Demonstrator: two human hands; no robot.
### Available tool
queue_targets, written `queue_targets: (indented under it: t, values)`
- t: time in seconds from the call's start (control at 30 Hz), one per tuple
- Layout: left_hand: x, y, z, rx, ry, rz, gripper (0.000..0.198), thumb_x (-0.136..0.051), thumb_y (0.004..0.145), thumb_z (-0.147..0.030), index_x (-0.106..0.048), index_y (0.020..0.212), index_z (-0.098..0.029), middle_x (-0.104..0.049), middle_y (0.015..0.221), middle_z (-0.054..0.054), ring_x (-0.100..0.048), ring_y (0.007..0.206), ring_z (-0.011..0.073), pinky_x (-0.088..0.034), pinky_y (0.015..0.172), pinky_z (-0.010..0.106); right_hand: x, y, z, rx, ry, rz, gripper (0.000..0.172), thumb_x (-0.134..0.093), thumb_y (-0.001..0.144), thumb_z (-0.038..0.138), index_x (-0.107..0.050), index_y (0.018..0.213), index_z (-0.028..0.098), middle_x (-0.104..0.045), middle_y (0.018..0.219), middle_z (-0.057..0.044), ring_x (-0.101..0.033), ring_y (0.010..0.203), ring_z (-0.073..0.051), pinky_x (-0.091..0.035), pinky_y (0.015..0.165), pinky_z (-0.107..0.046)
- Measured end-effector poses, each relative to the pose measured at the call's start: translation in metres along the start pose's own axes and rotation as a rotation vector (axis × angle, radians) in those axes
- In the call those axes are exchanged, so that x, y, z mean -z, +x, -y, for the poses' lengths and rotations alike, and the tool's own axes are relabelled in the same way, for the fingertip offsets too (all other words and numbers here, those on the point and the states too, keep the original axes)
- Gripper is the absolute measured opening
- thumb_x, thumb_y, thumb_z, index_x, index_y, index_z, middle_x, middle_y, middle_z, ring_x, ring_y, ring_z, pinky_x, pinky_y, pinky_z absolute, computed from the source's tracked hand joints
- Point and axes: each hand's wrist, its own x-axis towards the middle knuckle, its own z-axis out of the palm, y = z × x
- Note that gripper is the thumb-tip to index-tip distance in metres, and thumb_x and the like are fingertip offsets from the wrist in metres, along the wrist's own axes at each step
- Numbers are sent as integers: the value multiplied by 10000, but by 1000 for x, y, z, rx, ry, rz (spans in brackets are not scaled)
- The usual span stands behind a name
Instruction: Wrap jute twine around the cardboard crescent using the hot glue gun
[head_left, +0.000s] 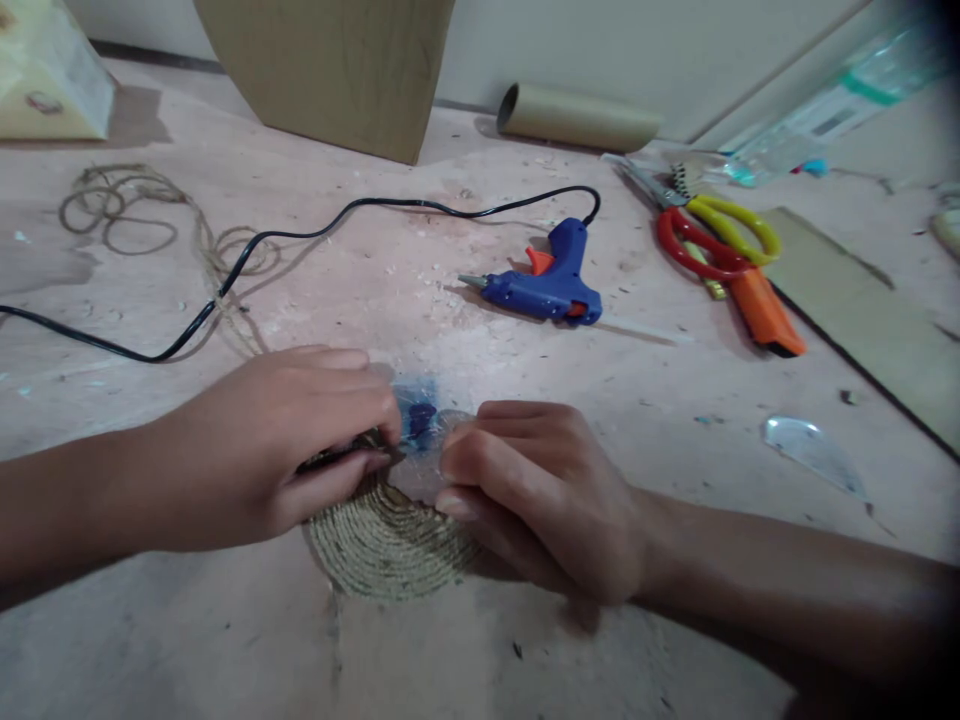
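Note:
Between my two hands is a round piece of coiled twine (pixel 397 560), its rows of cord curving toward me. Clear crinkled plastic (pixel 424 465) with a dark blue patch shows at its far side. My left hand (pixel 315 440) is closed in a pinch on the left edge of the coil, where a dark strip peeks out under the fingers. My right hand (pixel 540 490) has its fingers curled at the right edge, touching both plastic and twine. What lies inside the fingertips is partly hidden.
Beyond the hands lies a blue glue gun (pixel 547 285) with a black cord (pixel 360 203). Loose twine (pixel 120 210) is at left. Scissors (pixel 712 235), an orange-handled tool (pixel 765 310), a plastic bottle (pixel 832 115), a cardboard tube (pixel 577 115) and cardboard (pixel 330 70) lie around.

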Motion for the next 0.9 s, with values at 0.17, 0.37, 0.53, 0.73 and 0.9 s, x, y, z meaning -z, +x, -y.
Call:
queue_targets:
  t: [0.17,0.37,0.53,0.73,0.9]
  values:
    - [-3,1,-1,-17,24,-23,186,-511,1213,-195,-652,1095,-226,-653,868,-8,-559,780,195,-436,705,352,-1,-3,1,69,-30,-15,184,-614,1231,224,-678,1070,164,-743,900,-14,-630,750,-149,-476,681,-328]
    - [-5,0,0,-33,37,-34,243,-481,1252,-213,-652,1080,-220,-671,903,-8,-596,839,199,-442,758,356,-3,-6,4,154,-90,-5,265,-657,1223,316,-790,1160,96,-820,1016,-56,-679,805,-177,-485,650,-391]
    - [-6,-3,0,-17,47,-38,280,-463,1266,-229,-670,1079,-219,-693,938,-7,-610,883,201,-459,812,349,-1,-4,7,169,-64,41,286,-636,1197,182,-811,974,142,-774,917,-21,-665,794,-155,-515,652,-367]
    - [-4,-1,-2,-13,74,-20,382,-422,1292,-270,-683,1016,-222,-685,889,-11,-612,826,194,-463,800,340,-3,-5,7,88,-13,15,237,-652,1216,287,-789,1148,106,-809,1001,-45,-707,817,-176,-516,653,-390]
    - [-4,2,-4,6,38,-16,381,-421,1281,-252,-680,1004,-228,-706,908,0,-640,838,197,-466,772,340,3,-10,11,-8,-20,-91,166,-702,1196,305,-709,1205,138,-794,1060,-61,-747,886,-168,-582,711,-358]
